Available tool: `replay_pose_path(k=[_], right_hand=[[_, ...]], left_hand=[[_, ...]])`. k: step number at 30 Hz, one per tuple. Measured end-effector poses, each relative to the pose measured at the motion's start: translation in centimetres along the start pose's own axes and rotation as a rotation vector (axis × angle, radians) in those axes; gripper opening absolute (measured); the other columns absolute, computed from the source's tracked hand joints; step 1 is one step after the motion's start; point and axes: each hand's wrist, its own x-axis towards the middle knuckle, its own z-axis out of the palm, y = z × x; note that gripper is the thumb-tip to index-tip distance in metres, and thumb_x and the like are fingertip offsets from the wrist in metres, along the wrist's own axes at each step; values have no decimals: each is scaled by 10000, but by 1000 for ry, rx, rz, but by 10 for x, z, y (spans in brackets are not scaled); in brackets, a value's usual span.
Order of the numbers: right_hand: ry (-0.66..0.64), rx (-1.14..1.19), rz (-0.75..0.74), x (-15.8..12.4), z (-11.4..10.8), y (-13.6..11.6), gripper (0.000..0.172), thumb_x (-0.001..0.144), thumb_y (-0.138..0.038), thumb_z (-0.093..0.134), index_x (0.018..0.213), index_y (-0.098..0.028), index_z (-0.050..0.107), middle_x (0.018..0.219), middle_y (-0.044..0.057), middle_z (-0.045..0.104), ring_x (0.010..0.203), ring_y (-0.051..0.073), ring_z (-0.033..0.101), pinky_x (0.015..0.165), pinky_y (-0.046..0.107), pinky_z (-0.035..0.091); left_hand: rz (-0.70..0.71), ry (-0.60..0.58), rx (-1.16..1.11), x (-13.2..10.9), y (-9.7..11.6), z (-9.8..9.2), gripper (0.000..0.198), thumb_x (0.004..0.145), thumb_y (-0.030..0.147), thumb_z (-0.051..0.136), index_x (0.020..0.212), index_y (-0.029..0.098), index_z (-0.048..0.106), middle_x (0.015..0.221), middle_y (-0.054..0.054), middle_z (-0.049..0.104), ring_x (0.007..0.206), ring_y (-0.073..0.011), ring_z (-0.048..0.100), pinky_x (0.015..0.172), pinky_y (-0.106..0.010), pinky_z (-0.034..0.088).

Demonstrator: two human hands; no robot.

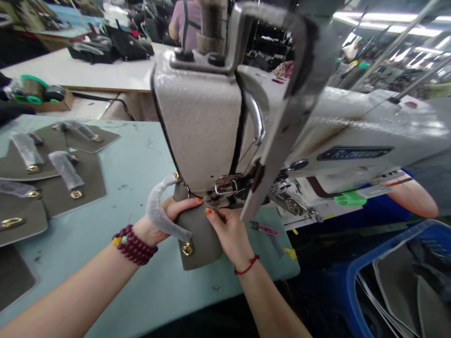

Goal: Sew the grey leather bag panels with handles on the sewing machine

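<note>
A grey-brown bag panel [199, 234] lies under the head of the sewing machine [200, 122], near the presser area. A curved handle [160, 218] in translucent wrap is fixed to it by gold hardware. My left hand [158, 220] reaches through the handle, its thumb on the panel and its other fingers beneath, out of sight. From the right edge my right hand [230, 232] grips the same panel, thumb close to the machine's foot. The needle is hidden behind the machine parts.
Several panels with wrapped handles [86, 180] lie on the left of the light green table [130, 277]. Pink thread snips [265, 229] rest right of my right hand. A blue basket [352, 281] of grey pieces stands at lower right. A person [186, 23] is behind the machine.
</note>
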Motion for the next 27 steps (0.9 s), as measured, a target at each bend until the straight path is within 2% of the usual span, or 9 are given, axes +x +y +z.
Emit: replay_pose_path(k=[4, 8, 11, 14, 16, 19, 23, 27], right_hand=[[-48, -54, 24, -4, -4, 0, 419, 899, -477, 549, 643, -148, 589, 592, -17, 472, 560, 108, 380, 508, 225, 269], [-109, -104, -25, -5, -14, -1, 426, 925, -455, 540, 634, -155, 624, 580, -6, 533, 562, 126, 456, 513, 225, 313], [-212, -139, -94, 1, -32, -7, 400, 938, -427, 537, 660, -174, 672, 618, 7, 612, 613, 160, 541, 547, 234, 360], [-298, -237, -143, 10, -54, -17, 356, 933, -377, 555, 667, -186, 695, 637, 16, 643, 643, 181, 575, 568, 247, 375], [-295, -328, -162, 15, -65, -23, 359, 921, -357, 572, 624, -188, 681, 611, 15, 629, 623, 177, 569, 563, 251, 360], [-252, -414, -193, 19, -71, -28, 376, 913, -387, 588, 607, -183, 665, 589, 6, 603, 558, 150, 520, 537, 250, 321], [-240, -383, -225, 17, -67, -28, 424, 912, -424, 586, 569, -177, 620, 542, -16, 522, 523, 126, 434, 512, 240, 277], [-223, -370, -260, 15, -64, -26, 471, 920, -393, 571, 506, -177, 515, 521, -33, 403, 534, 116, 370, 506, 232, 241]], left_hand=[[-43, -77, 27, 4, -3, -6, 503, 663, 323, 851, 1127, 176, 726, 1076, -112, 768, 984, -305, 725, 892, -402, 589], [38, -22, 1, -3, -6, -2, 435, 612, 344, 882, 999, 189, 760, 1044, -93, 778, 1002, -327, 717, 893, -410, 596], [92, 89, -73, -16, -18, 11, 376, 609, 325, 886, 946, 218, 757, 1085, -79, 769, 1065, -334, 696, 911, -410, 597], [110, 284, -204, -25, -42, 30, 467, 654, 293, 869, 1089, 263, 704, 1204, -64, 727, 1144, -322, 662, 912, -419, 605], [89, 379, -284, -28, -56, 39, 509, 680, 279, 859, 1148, 257, 662, 1273, -73, 690, 1167, -317, 650, 914, -421, 608], [60, 405, -313, -29, -67, 46, 503, 699, 278, 849, 1156, 259, 639, 1325, -65, 660, 1200, -310, 631, 947, -423, 592], [31, 363, -292, -30, -62, 47, 368, 723, 263, 828, 1058, 266, 675, 1295, -50, 680, 1225, -295, 617, 1019, -418, 544], [-13, 394, -336, -29, -56, 51, 257, 751, 232, 794, 986, 222, 689, 1308, -83, 669, 1231, -306, 611, 1029, -411, 535]])
